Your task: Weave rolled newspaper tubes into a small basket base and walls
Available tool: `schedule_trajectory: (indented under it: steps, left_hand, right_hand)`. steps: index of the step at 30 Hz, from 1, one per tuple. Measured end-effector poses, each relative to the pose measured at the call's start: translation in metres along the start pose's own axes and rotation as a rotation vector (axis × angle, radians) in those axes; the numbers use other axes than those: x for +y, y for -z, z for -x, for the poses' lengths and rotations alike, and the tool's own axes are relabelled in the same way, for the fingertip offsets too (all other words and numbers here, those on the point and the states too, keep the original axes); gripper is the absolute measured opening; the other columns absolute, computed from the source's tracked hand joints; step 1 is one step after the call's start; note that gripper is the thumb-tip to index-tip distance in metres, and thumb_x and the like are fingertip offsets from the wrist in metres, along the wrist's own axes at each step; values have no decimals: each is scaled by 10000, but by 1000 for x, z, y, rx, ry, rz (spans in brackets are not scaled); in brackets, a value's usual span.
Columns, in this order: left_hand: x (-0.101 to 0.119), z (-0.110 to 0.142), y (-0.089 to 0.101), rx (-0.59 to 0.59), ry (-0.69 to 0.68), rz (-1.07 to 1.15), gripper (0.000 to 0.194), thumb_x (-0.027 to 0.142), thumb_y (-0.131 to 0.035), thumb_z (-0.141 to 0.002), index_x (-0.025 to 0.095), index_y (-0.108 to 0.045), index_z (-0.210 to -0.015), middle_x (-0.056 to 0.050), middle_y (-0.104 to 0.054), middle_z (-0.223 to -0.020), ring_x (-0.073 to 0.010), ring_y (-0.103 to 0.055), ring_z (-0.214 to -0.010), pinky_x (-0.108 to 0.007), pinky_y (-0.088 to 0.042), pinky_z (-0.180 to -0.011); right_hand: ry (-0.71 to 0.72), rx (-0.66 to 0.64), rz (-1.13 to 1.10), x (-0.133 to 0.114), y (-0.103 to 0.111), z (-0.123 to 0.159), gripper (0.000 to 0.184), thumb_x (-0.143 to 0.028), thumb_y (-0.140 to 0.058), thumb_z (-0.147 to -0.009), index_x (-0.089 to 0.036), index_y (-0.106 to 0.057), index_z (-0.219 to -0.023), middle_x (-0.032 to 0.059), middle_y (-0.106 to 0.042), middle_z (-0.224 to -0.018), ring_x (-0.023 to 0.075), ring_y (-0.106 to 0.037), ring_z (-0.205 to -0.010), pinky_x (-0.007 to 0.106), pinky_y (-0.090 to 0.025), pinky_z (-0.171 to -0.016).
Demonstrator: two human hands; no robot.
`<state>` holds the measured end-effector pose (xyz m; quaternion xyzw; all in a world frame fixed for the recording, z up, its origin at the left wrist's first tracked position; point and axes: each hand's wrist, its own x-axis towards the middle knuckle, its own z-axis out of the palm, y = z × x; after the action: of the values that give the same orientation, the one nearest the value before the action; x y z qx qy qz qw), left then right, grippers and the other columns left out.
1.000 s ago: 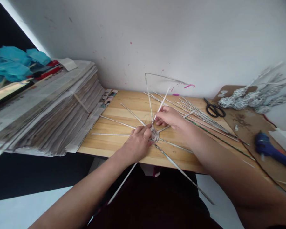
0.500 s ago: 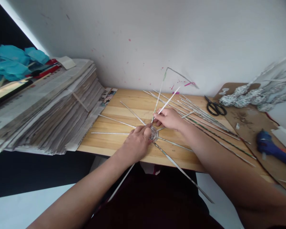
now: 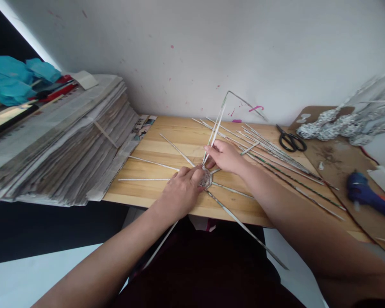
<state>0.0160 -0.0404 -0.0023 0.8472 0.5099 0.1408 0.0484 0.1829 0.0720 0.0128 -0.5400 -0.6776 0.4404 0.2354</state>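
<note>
A small round woven base [image 3: 206,179] of rolled paper lies on the wooden table [image 3: 141,188], with several paper spokes [image 3: 240,223] fanning out from it. My left hand [image 3: 183,188] is closed over the base's left side, its fingertips partly hidden. Just above, my right hand [image 3: 223,156] pinches a rolled paper strip [image 3: 220,117] low down, near the weave. That strip rises beside a second, greenish one, and the two nearly overlap. One long end bends sharply at the top and slopes down to the right.
Loose paper tubes [image 3: 276,160] are spread on the right, near black scissors [image 3: 291,140]. Beyond them are a blue glue gun [image 3: 367,192] on brown board and a braided paper piece [image 3: 324,126]. A tall newspaper stack [image 3: 105,115] stands left. The wall [image 3: 192,51] rises behind.
The white strip's free end has swung up and left, from leaning right to lying alongside the greenish strip. My right hand has shifted slightly left and up; my left hand stays on the base.
</note>
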Motion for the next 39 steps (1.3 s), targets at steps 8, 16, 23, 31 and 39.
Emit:
schedule_trajectory:
  steps: [8,16,23,31,39]
  left_hand:
    - [-3,1,2,-1,-52,9,434,260,-526,-962,122,-531,-1374,-96,-547,-1454,-268,-519,-1212,-419,-451,-1077]
    - [-4,4,0,14,-46,54,432,224,-532,-950,147,-535,-1376,-95,-539,-1463,-266,-510,-1218,-431,-444,-1071]
    - [-7,7,-1,-1,-55,106,456,230,-524,-957,148,-515,-1405,-70,-526,-1477,-256,-487,-1234,-430,-433,-1088]
    - [-7,8,1,-10,-40,124,439,238,-519,-960,180,-523,-1395,-78,-531,-1468,-268,-492,-1252,-474,-443,-1070]
    - [-14,-10,9,-23,-34,277,373,169,-735,-788,191,-685,-1157,-118,-561,-1361,-283,-531,-1221,-468,-447,-1075]
  right_hand:
    - [80,5,268,-5,10,7,293,-430,-607,-906,-180,-682,-774,41,-726,-711,137,-635,-556,251,-438,-536]
    - [504,-50,684,4,17,13,93,-182,-665,-849,-195,-756,-862,59,-697,-859,173,-595,-811,288,-401,-751]
    - [663,-87,900,1,21,24,41,-201,-649,-839,-204,-680,-812,34,-715,-881,220,-586,-897,374,-325,-840]
    - [657,-154,676,9,25,26,146,-107,-601,-851,-193,-686,-934,44,-709,-914,168,-623,-851,283,-421,-769]
    - [430,-76,419,13,16,22,205,-80,-619,-818,-207,-760,-893,28,-746,-904,151,-665,-802,274,-473,-750]
